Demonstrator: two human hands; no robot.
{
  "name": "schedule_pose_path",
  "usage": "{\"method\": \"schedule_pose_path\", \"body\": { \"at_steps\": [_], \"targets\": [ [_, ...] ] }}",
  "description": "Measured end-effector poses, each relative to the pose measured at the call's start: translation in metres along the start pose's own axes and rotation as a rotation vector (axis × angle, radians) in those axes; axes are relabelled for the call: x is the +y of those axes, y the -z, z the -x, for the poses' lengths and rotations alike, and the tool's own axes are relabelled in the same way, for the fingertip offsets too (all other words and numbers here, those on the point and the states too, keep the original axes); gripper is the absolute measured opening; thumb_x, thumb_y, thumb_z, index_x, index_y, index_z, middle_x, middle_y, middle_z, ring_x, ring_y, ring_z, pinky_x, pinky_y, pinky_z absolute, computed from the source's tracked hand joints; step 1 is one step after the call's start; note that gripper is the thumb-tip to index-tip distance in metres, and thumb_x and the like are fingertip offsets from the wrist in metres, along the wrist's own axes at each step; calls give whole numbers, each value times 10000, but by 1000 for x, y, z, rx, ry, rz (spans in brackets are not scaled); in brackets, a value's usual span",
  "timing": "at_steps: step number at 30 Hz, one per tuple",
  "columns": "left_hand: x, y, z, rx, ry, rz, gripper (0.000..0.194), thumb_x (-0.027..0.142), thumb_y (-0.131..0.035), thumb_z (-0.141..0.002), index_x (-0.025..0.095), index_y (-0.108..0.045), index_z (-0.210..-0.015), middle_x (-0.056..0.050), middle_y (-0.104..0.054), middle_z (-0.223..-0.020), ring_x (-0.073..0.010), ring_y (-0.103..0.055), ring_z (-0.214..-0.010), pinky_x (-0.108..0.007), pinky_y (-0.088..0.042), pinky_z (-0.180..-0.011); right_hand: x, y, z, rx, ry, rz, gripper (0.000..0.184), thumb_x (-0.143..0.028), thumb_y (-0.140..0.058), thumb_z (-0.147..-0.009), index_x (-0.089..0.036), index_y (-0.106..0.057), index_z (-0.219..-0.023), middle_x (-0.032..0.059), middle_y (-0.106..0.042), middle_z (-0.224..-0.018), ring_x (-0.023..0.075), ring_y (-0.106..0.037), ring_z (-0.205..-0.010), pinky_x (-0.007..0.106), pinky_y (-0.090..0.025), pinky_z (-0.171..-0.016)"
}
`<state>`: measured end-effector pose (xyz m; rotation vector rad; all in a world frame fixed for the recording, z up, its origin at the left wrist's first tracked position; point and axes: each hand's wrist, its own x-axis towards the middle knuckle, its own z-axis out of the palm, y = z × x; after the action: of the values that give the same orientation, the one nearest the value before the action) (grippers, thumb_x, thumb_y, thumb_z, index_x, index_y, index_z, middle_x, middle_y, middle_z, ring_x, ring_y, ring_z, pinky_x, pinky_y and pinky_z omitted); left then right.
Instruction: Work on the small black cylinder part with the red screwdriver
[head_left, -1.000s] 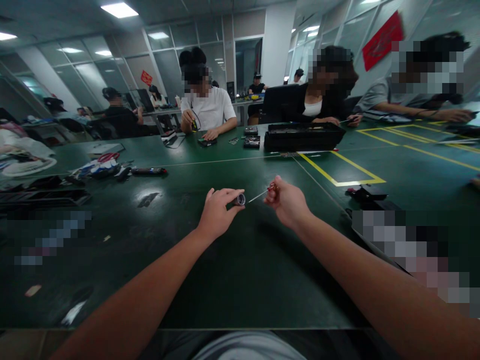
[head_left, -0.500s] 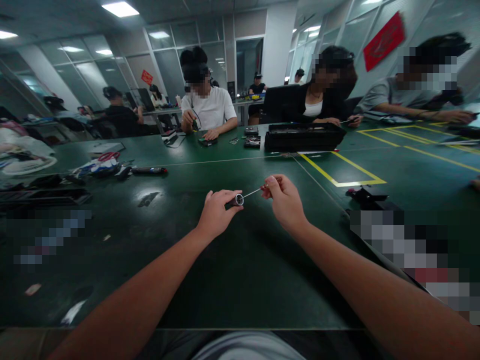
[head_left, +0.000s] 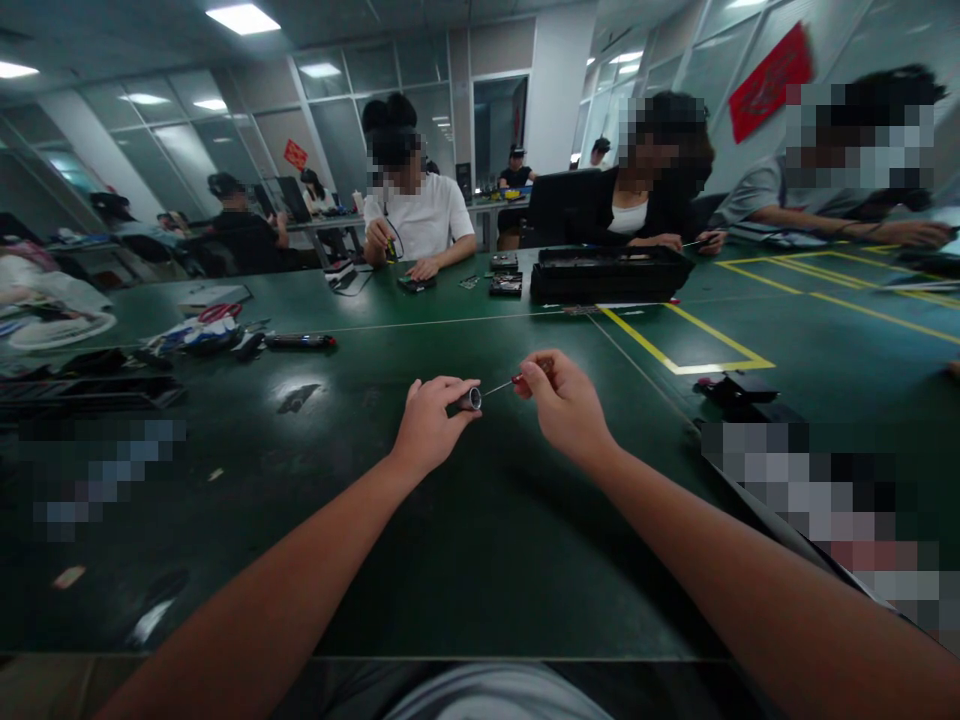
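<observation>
Above the green table (head_left: 420, 560), my left hand (head_left: 431, 425) is closed around a small dark cylinder (head_left: 471, 399) with a light rim, its round end facing right. My right hand (head_left: 566, 405) grips the red handle of a thin screwdriver (head_left: 499, 386), fingers pinched around it. The metal shaft slants down leftward, and its tip is at the cylinder's open end. How far the tip reaches inside I cannot tell. Most of the cylinder's body is hidden by my left fingers.
A long black housing (head_left: 611, 275) stands at the far side, before a seated co-worker. A dark pen-like tool (head_left: 300, 341) and a heap of cables and parts (head_left: 202, 335) lie at left. Black parts (head_left: 739, 390) lie to the right. Yellow tape (head_left: 720, 367) marks the tabletop.
My right hand has shifted left, bringing the screwdriver tip from just outside the cylinder to its open end. The left hand has moved very slightly left.
</observation>
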<state>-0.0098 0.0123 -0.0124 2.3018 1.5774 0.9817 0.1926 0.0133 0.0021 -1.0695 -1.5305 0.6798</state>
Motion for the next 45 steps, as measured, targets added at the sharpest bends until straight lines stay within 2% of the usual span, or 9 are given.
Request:
{"method": "schedule_pose_path", "body": {
  "at_steps": [12, 26, 32, 37, 40, 42, 45],
  "targets": [
    [-1, -1, 0, -4, 6, -4, 380, 217, -720, -881, 298, -690, -1251, -44, -704, -1250, -257, -610, -1203, -590, -285, -1181, -4, -1, 0, 22, -73, 25, 191, -394, -513, -975, -235, -588, -902, 29, -686, -771, 197, -648, -727, 352, -481, -704],
    [-1, -2, 1, -11, 25, 25, 386, 278, -734, -882, 313, -676, -1262, -43, -695, -1311, -269, -597, -1257, -618, -244, -1197, -3, -3, 4, 84, -37, -55, 197, -415, -526, -971, -232, -594, -937, 30, -699, -816, 188, -662, -752, 342, -497, -714],
    [-1, -2, 1, -11, 18, 10, 386, 273, -732, -879, 307, -681, -1260, -46, -702, -1292, -269, -602, -1244, -617, -257, -1193, -8, 2, 3, 9, -39, 43, 237, -434, -542, -974, -227, -626, -897, -21, -610, -621, 160, -572, -571, 316, -422, -592],
    [-2, -2, 1, -20, 22, 14, 390, 257, -732, -877, 300, -679, -1262, -48, -702, -1294, -267, -599, -1251, -629, -246, -1194, -6, 2, 4, -62, 13, -1, 199, -406, -540, -971, -230, -629, -945, -14, -630, -695, 167, -596, -643, 317, -430, -623],
    [-2, -4, 2, -33, 19, 20, 392, 256, -742, -871, 299, -683, -1257, -43, -708, -1282, -262, -607, -1237, -627, -235, -1199, -9, 2, 4, -13, -25, 114, 367, -527, -496, -983, -228, -653, -841, -11, -589, -607, 172, -559, -577, 326, -385, -589],
    [-1, -5, 2, -43, 9, 18, 396, 263, -741, -872, 305, -683, -1260, -41, -709, -1279, -260, -609, -1232, -622, -229, -1203, -10, 2, 3, 42, -28, 193, 429, -546, -459, -992, -230, -658, -780, 2, -587, -594, 178, -552, -569, 333, -365, -587],
    [-1, -6, 2, -56, 12, 9, 387, 276, -737, -875, 307, -687, -1257, -45, -710, -1280, -265, -612, -1231, -624, -234, -1201, -10, 2, 2, 62, 0, 228, 336, -438, -443, -999, -235, -670, -858, 19, -644, -679, 188, -571, -611, 337, -367, -607]
  ]
}}
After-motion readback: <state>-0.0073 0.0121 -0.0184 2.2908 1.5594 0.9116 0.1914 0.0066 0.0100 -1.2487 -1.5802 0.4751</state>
